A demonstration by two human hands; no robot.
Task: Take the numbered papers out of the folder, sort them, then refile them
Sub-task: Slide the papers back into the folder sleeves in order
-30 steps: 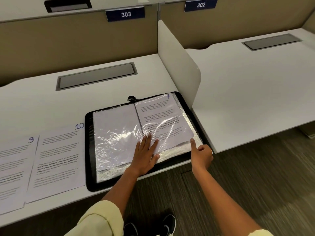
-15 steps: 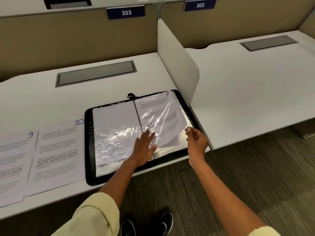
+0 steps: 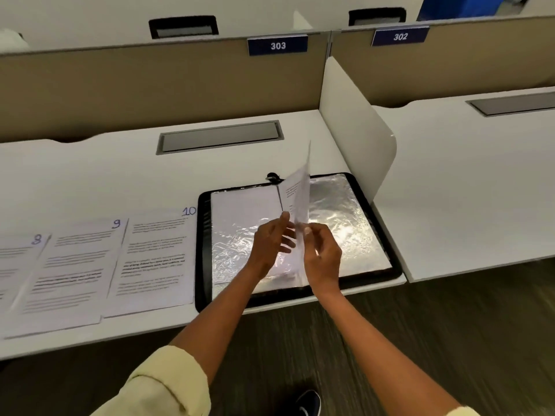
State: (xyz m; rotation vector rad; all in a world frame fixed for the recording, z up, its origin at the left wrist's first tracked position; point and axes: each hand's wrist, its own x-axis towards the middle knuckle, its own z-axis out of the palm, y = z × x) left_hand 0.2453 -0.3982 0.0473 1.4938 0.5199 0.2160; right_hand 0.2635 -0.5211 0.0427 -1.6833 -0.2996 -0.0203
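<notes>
The right hand (image 3: 322,256) pinched a plastic sleeve (image 3: 300,199) standing upright over the open folder (image 3: 372,205). The left hand (image 3: 270,244) lay flat-fingered against it.

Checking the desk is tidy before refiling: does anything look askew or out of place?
Nothing serious. The folder overhangs the desk's front edge slightly, and the papers marked 8, 9 and 10 overlap a little.

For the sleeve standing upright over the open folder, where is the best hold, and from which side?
Take the plastic sleeve by its free lower edge, coming from the near side. It stands on edge, hinged at the folder spine, so that edge is exposed. The right hand already pinches there, with the left hand beside it.
</notes>
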